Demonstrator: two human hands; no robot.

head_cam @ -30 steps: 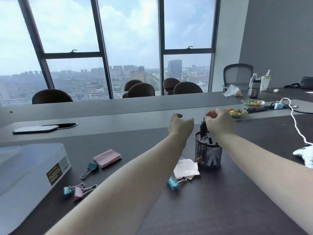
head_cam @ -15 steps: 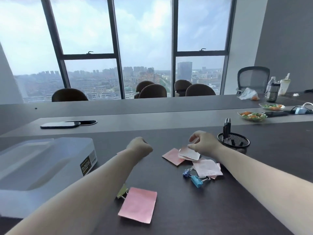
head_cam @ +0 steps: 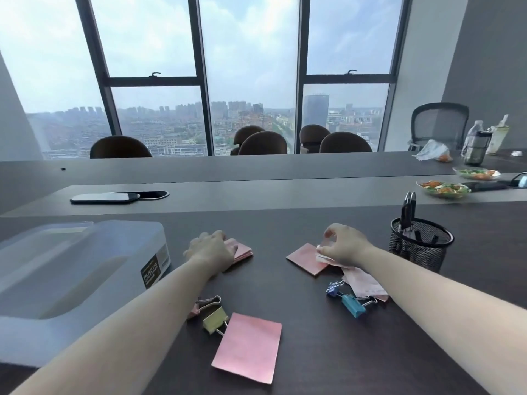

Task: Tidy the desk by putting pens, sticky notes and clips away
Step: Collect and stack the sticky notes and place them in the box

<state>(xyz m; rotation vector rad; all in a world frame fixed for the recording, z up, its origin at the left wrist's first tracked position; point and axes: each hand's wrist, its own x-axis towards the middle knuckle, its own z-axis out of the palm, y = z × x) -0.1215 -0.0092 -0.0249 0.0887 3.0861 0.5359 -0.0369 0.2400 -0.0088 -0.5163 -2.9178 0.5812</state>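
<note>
Head view: dark wood-grain desk (head_cam: pixel 328 352) in front of tall windows over a city skyline.
Left hand (head_cam: pixel 211 250): palm down, fingers curled over a pink stack of sticky notes (head_cam: pixel 242 250) and touching it; whether it grips the stack cannot be told.
Right hand (head_cam: pixel 343 245): fingers pinched narrowly on a pale pink loose sticky sheet (head_cam: pixel 323 250), lifted just above a flat pink sticky pad (head_cam: pixel 306 258).
More notes: a large pink sticky pad (head_cam: pixel 248 347) lies flat near the front edge; crumpled pale pink sheets (head_cam: pixel 365 283) lie under the right forearm.
Clips, left: a yellow binder clip (head_cam: pixel 215 320) touches the large pad's corner, with a pink binder clip (head_cam: pixel 199 306) just beside it, partly hidden by the left forearm.
Clips, right: a dark blue binder clip (head_cam: pixel 333 289) and a light blue binder clip (head_cam: pixel 353 306) lie touching, next to the crumpled sheets.
Pens: dark pens (head_cam: pixel 407 208) stand upright in a black wire-mesh pen cup (head_cam: pixel 419 243), right of the right hand.
Box: a translucent plastic storage box with its lid on (head_cam: pixel 71 269) sits at the left; its dark label reads "PLASTIC", with the smaller print illegible.
Far side: a black phone (head_cam: pixel 105 198) lies on the raised grey strip; two plates of salad (head_cam: pixel 443 189) and bottles stand at the far right.
</note>
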